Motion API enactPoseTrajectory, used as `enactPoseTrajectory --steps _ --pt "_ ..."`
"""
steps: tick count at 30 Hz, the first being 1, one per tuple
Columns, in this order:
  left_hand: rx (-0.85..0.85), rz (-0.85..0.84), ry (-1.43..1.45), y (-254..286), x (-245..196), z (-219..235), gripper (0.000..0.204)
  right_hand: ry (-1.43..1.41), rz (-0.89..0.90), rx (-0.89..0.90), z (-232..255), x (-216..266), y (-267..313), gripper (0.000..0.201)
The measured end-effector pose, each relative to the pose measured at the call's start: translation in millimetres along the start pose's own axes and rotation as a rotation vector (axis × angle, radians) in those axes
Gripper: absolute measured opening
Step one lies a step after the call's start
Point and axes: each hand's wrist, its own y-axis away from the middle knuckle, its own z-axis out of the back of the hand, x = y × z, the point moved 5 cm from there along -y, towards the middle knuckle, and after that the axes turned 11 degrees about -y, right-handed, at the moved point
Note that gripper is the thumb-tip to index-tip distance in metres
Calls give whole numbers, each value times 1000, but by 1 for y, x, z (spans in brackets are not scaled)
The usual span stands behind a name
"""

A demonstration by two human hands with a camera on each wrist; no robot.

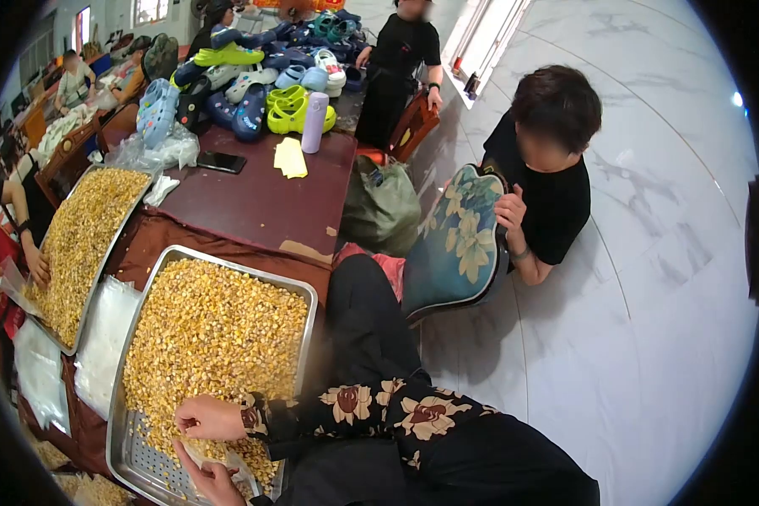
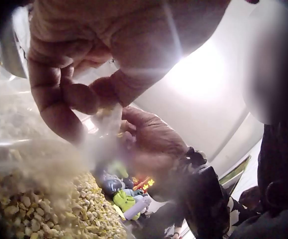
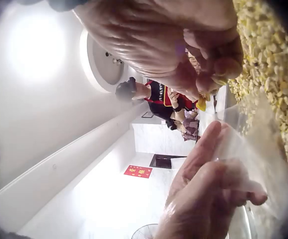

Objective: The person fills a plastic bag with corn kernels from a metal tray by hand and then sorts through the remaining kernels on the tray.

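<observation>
- Right hand (image 1: 209, 417): positioned over the near end of the metal tray (image 1: 308, 291), palm down, fingers curled. In the right wrist view the fingertips (image 3: 218, 69) are bunched together and pinch a few yellow pieces from the pile of yellow pieces (image 1: 215, 337)
- Left hand (image 1: 215, 482): positioned just below the right hand at the tray's near edge. Its thumb and curled fingers (image 2: 59, 107) pinch the rim of a clear plastic bag (image 1: 243, 472), holding the mouth open directly under the right fingertips (the bag film blurs much of the left wrist view)
- Clear plastic bag: hangs from the left fingers, its opening just beside the right fingertips; in the right wrist view the film (image 3: 256, 159) spreads from the left hand towards the pile
- Pile of yellow pieces: fills most of the tray beyond the fingers; a bare perforated patch of tray floor (image 1: 148, 451) lies to the left of both hands
- Sleeve: the right forearm carries a dark floral sleeve (image 1: 371, 409) behind the wrist
- Surroundings beyond the fingers: a second tray (image 1: 80, 240) of the same pieces to the far left, a dark table (image 1: 261, 198) with a lilac bottle (image 1: 314, 122) and piled foam clogs (image 1: 253, 84), and a person in black (image 1: 548, 177) leaning on a floral chair back (image 1: 460, 240) to the right
</observation>
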Motion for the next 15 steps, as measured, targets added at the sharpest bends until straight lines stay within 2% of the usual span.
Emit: enactPoseTrajectory --steps 3,6,8,11,15 --pt "-23 -18 75 -2 5 -1 68 10 9 7 -3 -3 -1 15" --pt "21 21 140 -5 15 -3 68 14 -17 22 -3 0 -1 14" --pt "-11 -32 33 -4 5 -1 67 25 -35 35 -3 4 0 14" --pt "-56 -35 -27 -6 7 -1 66 7 -62 42 -2 4 1 14" --pt "-95 -90 -68 -3 -11 2 65 -6 -71 51 -5 -2 2 12"
